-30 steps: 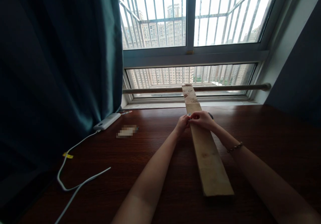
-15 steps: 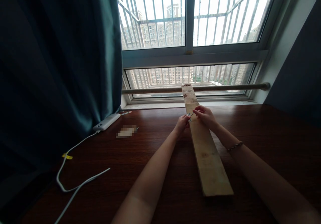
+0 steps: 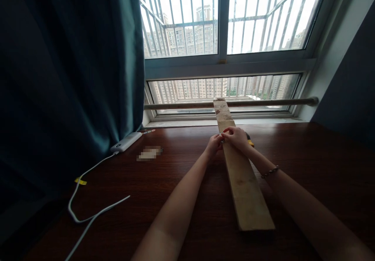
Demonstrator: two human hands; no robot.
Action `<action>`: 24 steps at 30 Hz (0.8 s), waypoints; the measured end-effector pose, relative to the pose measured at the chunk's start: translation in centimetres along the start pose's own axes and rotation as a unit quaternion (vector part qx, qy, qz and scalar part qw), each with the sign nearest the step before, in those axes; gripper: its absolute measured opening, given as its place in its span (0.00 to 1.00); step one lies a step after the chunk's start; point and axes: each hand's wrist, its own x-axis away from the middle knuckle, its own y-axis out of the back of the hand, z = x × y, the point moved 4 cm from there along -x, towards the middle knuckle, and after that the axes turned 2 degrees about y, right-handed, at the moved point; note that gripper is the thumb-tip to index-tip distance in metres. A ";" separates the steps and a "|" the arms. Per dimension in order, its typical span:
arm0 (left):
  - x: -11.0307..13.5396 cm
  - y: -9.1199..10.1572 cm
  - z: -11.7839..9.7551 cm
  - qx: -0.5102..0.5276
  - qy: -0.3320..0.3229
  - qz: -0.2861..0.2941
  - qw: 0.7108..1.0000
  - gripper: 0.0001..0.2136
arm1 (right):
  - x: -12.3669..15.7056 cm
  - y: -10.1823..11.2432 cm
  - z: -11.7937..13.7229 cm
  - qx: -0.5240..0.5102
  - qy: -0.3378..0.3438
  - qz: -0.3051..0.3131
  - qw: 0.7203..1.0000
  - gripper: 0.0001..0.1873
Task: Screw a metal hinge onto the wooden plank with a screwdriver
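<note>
The long pale wooden plank (image 3: 241,175) lies lengthwise on your dark brown wooden counter (image 3: 307,155), its far end propped on the round horizontal rail (image 3: 181,105) below the window and its near end flat on the counter. Your left hand (image 3: 214,144) sits at the plank's left edge, and your right hand (image 3: 236,137) rests on its top face; the two meet over a small shiny metal piece (image 3: 222,137), pinched between the fingers of both hands. Compared with half a second ago, your right hand has drawn slightly closer to the left, and a yellow-and-black object (image 3: 250,141) now shows just behind your right wrist. That object is mostly hidden by the hand, so its kind cannot be told. The metal piece is too small and too covered to identify. A beaded bracelet (image 3: 269,172) circles your right forearm. To the left lie a white power bank (image 3: 125,141) with its white cable (image 3: 88,210) and a blurred patch (image 3: 148,153) beside the dark teal curtain (image 3: 67,77).
</note>
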 end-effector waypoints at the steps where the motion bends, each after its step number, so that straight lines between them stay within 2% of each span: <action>1: 0.0 0.0 0.0 -0.001 0.001 -0.001 1.000 0.12 | 0.0 0.0 0.1 0.013 -0.003 0.003 1.000 0.12; 4: -0.1 0.0 0.1 -0.006 0.003 -0.002 1.000 0.11 | 0.0 -0.2 0.2 0.017 0.001 0.000 1.000 0.13; 15: 0.1 0.0 -0.1 -0.026 0.009 -0.012 1.000 0.11 | -0.5 -1.0 -1.3 -0.079 -0.023 -0.023 0.996 0.13; 21: 0.0 0.0 -0.2 -0.033 0.007 -0.016 0.999 0.09 | -0.9 -1.8 -2.2 -0.188 -0.050 -0.009 0.981 0.11; 24: 0.0 -0.1 -0.2 -0.030 0.005 -0.016 0.999 0.09 | -0.8 -1.5 -1.9 -0.263 -0.062 -0.011 0.963 0.13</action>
